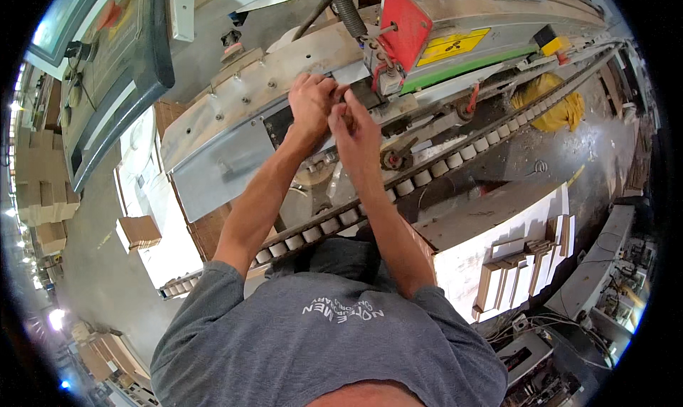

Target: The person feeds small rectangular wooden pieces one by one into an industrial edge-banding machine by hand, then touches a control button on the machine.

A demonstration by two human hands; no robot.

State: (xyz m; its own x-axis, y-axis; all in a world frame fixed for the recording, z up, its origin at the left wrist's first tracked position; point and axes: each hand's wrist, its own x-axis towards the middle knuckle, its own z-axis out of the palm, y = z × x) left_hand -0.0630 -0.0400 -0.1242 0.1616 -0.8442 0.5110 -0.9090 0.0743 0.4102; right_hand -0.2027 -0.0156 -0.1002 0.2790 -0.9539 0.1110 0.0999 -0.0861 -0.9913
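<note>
Both my arms reach forward over a long machine with a metal bed [224, 168]. My left hand [311, 107] is closed, with its fingers curled toward my right hand. My right hand [354, 133] is closed in a pinch right beside it, and the fingertips of the two nearly meet. Whatever lies between the fingers is too small or hidden to make out. Below the hands is a dark opening [279, 127] in the machine bed. A red guard plate [404, 24] and a metal bracket [384, 67] stand just right of my fingertips.
A roller rail [441, 168] crosses between my body and the machine. White-faced panels [523, 275] stand at the right, with a yellow bag [551, 102] beyond. A control panel [117, 87] juts in at the upper left. A grey hose [346, 8] hangs above the bracket.
</note>
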